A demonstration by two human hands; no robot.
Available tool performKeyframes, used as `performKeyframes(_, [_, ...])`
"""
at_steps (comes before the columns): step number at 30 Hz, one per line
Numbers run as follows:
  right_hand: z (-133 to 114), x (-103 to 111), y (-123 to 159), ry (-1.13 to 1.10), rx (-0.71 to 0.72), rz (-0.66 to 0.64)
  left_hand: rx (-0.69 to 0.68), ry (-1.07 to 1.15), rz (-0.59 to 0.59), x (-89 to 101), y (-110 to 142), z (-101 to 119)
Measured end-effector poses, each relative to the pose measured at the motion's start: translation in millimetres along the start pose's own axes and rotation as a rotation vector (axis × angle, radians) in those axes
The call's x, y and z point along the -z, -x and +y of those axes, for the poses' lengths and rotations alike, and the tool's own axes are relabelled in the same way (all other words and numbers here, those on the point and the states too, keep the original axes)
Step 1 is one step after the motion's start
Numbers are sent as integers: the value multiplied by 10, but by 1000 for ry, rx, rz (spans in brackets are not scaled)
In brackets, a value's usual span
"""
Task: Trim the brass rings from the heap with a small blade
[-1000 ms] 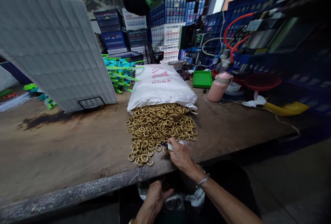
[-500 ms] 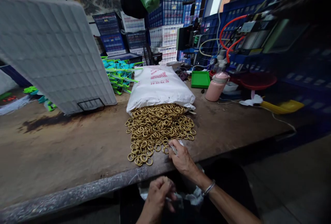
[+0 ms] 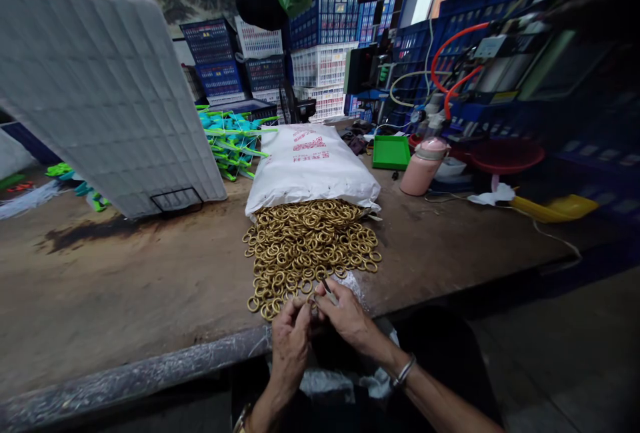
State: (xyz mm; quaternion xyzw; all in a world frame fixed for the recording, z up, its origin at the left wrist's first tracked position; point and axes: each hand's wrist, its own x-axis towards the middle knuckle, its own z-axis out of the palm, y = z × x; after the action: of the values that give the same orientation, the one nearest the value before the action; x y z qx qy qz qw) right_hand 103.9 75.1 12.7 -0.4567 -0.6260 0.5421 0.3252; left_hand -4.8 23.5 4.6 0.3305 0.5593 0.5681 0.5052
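A large heap of brass-coloured rings spills from the open end of a white printed sack onto the table. At the heap's near edge, my left hand is closed in a pinch on a single ring. My right hand meets it from the right, its fingertips at the same ring. Held in that right hand is a slim tool with a dark tip and a pale body, probably a small blade; its exact kind is unclear. Fingers partly hide the held ring.
A tall quilted white panel stands at left, beside green and turquoise plastic pieces. To the right are a green tray, a pink bottle, a red dish and a yellow scoop-like piece. Plastic wrap covers the table's front edge.
My left hand has risen from below the table edge to the heap's near edge and now pinches a ring. My right hand has shifted slightly left and down, meeting it.
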Motion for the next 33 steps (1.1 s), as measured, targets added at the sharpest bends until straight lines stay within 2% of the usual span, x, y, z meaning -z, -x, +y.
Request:
performKeyframes(5, [-72,40,-11,178,136,20,-254,-322,-29,103,-43,2])
performKeyframes(9, [-32,10,-37,252,135,4,-333,-431,-80,123,-70,28])
performKeyframes(12, [39,-10,-63,198,84,10,-260,-354,-106,98,-71,55])
performKeyframes(16, [80,-1,-79,26,1,-16,81,-121,-174,67,-61,59])
performKeyframes(18, [73,9,-79,-36,-27,-28,174,-6,-206,60,-62,46])
performKeyframes(24, [37,38,-60,-56,-10,-24,176,162,-249,66,-71,15])
performKeyframes(29, [31,40,-31,48,58,-6,166,84,-215,48,-60,22])
performKeyframes(33, [43,21,-31,83,59,-28,158,17,-189,28,-45,58])
